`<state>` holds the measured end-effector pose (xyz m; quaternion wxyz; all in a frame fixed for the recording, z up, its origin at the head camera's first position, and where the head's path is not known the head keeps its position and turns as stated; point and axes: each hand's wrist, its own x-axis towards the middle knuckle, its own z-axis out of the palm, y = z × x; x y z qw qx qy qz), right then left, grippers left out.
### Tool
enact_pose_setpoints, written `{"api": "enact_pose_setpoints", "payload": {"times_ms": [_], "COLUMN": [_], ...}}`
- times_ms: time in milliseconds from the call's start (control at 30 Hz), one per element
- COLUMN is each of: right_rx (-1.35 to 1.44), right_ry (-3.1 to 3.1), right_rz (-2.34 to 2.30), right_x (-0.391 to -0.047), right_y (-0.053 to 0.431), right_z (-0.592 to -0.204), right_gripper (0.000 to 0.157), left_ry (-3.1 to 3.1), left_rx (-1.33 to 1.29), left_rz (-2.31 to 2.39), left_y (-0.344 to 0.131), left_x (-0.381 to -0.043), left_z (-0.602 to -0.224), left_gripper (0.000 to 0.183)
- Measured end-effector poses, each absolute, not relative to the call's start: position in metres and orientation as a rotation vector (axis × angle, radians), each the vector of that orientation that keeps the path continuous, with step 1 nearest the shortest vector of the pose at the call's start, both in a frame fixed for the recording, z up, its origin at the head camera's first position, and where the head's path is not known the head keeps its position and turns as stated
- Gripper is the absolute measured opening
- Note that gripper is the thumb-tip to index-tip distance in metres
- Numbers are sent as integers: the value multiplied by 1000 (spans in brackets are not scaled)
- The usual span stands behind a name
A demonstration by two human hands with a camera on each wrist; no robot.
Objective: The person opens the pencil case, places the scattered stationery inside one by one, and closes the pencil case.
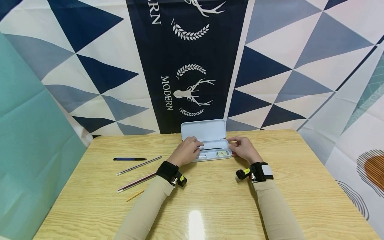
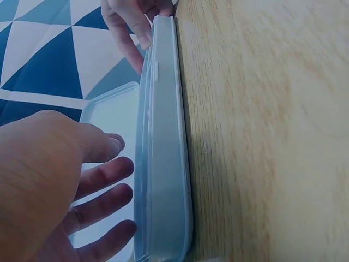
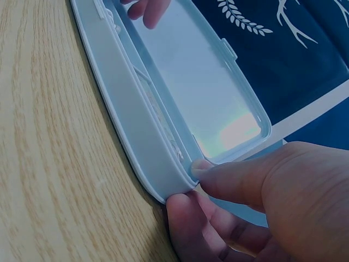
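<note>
A pale blue pencil case (image 1: 215,158) lies on the table at the foot of the wall, its lid (image 1: 204,129) swung up at the back. Inside, an eraser-like block with a yellow-green label (image 1: 222,153) sits toward the right, and a dark thin strip runs along the middle. My left hand (image 1: 186,150) hovers over the left part of the case; in the left wrist view its fingers (image 2: 106,204) are spread with nothing between them. At the right end, my right hand (image 1: 243,150) grips the case's corner (image 3: 182,177) between thumb and fingers.
To the left on the wooden table (image 1: 222,206) lie a blue pen (image 1: 129,159), a grey pencil (image 1: 139,165), dark red striped pencils (image 1: 136,182) and a yellow pencil (image 1: 135,195), partly behind the left forearm. A patterned cloth (image 1: 192,66) hangs right behind the case.
</note>
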<state>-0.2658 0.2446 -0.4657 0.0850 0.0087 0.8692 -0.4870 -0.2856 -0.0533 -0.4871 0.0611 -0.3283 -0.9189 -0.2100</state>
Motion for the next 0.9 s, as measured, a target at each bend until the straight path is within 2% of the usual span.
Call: {"api": "enact_pose_setpoints", "payload": {"times_ms": [100,367,900], "right_rx": [24,24,42], "right_ry": [2594,2597,2602], "right_rz": [-1452,-1446,-1436], "right_x": [-265,-265,-263], "right_y": [244,244,244], "right_z": [-465,-465,-465], "right_gripper": [42,42,42], "left_ry": [-2810,-2747,-2727], "left_rx": [-983,-895,-858], "left_rz": [-662,-578,-574], "left_y": [-53,-60,-87], "left_x": [-279,-292,-274], "left_z": [-478,-517,-513], "left_gripper": [33,32,31]}}
